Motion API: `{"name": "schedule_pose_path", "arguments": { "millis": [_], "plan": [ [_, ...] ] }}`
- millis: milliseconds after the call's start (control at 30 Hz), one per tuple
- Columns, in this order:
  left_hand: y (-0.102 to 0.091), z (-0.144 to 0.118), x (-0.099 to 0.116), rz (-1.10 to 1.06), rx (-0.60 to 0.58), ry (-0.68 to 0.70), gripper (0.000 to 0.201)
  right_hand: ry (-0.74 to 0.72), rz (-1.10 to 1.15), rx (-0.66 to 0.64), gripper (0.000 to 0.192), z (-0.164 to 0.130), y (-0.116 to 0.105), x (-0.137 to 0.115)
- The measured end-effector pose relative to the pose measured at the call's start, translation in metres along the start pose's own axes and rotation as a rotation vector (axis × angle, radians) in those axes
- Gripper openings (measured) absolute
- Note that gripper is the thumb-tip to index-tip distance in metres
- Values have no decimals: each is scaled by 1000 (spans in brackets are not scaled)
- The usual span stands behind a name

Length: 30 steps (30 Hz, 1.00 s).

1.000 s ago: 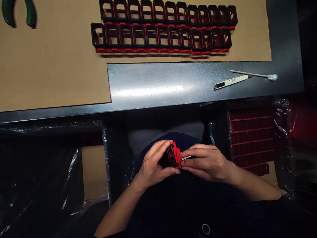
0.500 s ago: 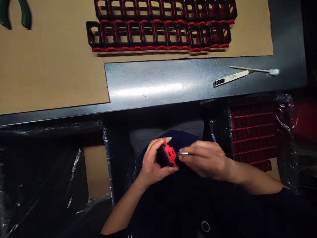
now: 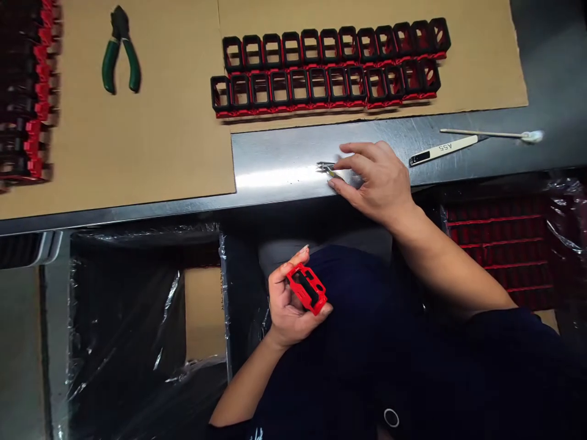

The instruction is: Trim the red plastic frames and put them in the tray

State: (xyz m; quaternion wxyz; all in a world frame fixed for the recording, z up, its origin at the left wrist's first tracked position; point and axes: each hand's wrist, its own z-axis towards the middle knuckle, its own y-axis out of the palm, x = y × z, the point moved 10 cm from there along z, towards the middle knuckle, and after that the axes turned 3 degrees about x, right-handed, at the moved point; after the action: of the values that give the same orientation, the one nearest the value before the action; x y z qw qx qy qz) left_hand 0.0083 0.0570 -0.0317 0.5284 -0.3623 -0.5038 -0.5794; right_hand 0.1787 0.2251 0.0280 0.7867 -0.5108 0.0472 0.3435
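My left hand (image 3: 288, 305) sits low over my lap and grips a small red and black plastic housing (image 3: 307, 288) between thumb and fingers. Up on the metal table (image 3: 284, 159), my right hand (image 3: 373, 180) rests near the front edge. Its fingertips pinch a small metal tool (image 3: 328, 168) that lies against the surface.
Two rows of black and red housings (image 3: 330, 70) stand on cardboard (image 3: 137, 134) at the back. Green-handled pliers (image 3: 120, 52) lie to the left, more housings (image 3: 27, 91) at far left. A white stick marked A55 (image 3: 443, 150) and a swab (image 3: 495, 134) lie right. Plastic-lined bins (image 3: 137, 318) sit below.
My right hand left the housing and rose from my lap to the table edge with the metal tool. The left hand stays low with the housing. The view shifted to the left.
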Motion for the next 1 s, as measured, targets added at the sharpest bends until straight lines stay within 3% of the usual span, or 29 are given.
{"name": "schedule_pose_path", "arguments": {
  "millis": [67, 133, 300, 367, 500, 733, 1000],
  "plan": [
    [1, 0, 3, 34, -16, 38, 77, 24, 60, 63, 12, -9, -20, -13],
    [2, 1, 6, 80, -39, 80, 78, 51, 229, 24, 8, -24, -33, -31],
    [9, 4, 13, 193, -113, 187, 87, 323, 803, -546, 18, -88, 4, -68],
    [12, 5, 15, 243, -148, 227, 86, 451, 884, -664, 22, -108, 18, -72],
    [18, 5, 22, 351, -203, 318, 86, 587, 879, -688, 16, -118, 31, -68],
    [15, 2, 31, 510, -184, 402, 83, 573, 835, -684, 10, -112, 32, -72],
    [19, 0, 31, 518, -220, 409, 79, 567, 864, -760, 13, -114, 29, -72]
  ]
}}
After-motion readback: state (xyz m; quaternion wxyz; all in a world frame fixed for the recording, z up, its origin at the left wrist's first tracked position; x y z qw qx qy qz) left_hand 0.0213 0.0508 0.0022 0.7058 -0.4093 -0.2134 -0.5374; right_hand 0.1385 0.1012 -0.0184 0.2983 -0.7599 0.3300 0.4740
